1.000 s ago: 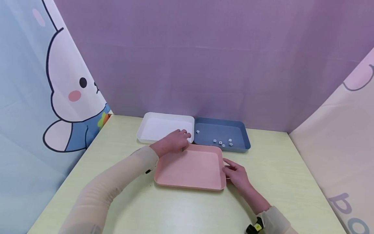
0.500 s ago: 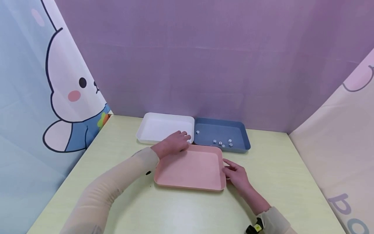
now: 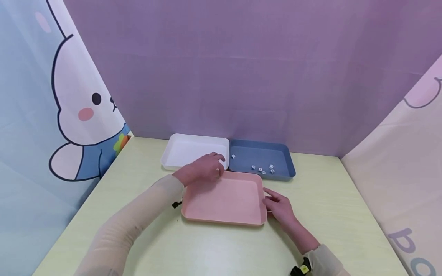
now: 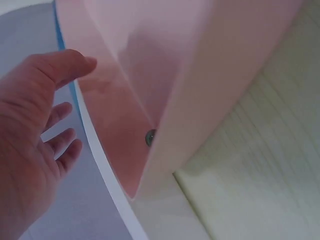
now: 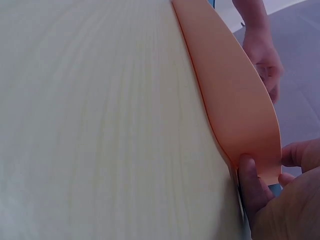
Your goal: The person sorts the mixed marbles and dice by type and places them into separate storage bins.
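Observation:
My left hand (image 3: pixel 206 167) is over the far left part of the pink tray (image 3: pixel 224 203), close to the white tray (image 3: pixel 174 157). In the left wrist view its fingers are loosely bent, and nothing shows between them. A small dark round marble (image 4: pixel 150 137) lies inside the pink tray, apart from the fingertips. At the pink tray's right side, my right hand (image 3: pixel 281 209) holds the edge. Its thumb (image 5: pixel 248 172) presses the outer wall and the other fingertips are at the rim. Several white dice (image 3: pixel 260 169) lie in the blue tray (image 3: pixel 260 151).
White and blue trays stand side by side at the back of the pale wooden table (image 3: pixel 221 249), behind the pink one. A purple cloth (image 3: pixel 241 76) hangs behind them. Printed cloths (image 3: pixel 31 153) close off the left and right sides.
My left hand has shifted slightly and its fingers have bent down at the pink tray's far rim. A small dark spot under it earlier is now hidden. The right hand stays put.

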A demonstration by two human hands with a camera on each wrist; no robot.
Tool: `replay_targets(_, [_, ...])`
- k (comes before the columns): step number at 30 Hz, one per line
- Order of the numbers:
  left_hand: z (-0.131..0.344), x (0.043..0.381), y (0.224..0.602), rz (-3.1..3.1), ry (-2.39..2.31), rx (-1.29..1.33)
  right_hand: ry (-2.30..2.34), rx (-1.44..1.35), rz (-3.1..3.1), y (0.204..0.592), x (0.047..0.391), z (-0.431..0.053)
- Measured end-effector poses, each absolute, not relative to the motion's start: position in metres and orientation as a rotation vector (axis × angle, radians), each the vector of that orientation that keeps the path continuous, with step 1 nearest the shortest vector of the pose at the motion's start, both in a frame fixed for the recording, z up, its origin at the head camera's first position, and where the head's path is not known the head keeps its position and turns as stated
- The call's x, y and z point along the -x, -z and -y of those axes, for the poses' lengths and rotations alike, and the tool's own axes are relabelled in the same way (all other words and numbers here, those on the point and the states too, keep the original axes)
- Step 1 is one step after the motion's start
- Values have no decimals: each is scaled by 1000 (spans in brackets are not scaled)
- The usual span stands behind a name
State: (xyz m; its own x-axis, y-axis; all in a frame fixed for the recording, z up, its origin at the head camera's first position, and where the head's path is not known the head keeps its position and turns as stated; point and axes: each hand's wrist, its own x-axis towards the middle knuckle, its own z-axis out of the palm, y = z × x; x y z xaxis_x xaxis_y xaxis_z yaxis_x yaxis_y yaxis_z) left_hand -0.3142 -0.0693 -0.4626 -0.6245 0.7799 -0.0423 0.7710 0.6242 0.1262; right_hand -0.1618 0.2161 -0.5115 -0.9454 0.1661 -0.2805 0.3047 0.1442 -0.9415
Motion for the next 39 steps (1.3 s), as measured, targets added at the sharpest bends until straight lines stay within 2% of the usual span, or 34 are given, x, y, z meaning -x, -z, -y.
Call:
replay_targets(4, [77,319,465,-2738,-426,-1163,1939,-464,-2291,512,162,-215])
replay_targets(15, [90,341,479,-2616,-1024,-998,1961,-471,-2252,511,164,-218])
replay_targets(21, [90,347,480,-2593,-1208,-861,1966,-473,-2247,509,162,-220])
replay_targets(39, [59,372,503,-2580,-1445,-725,1969,-477,-2259,510,159,-217])
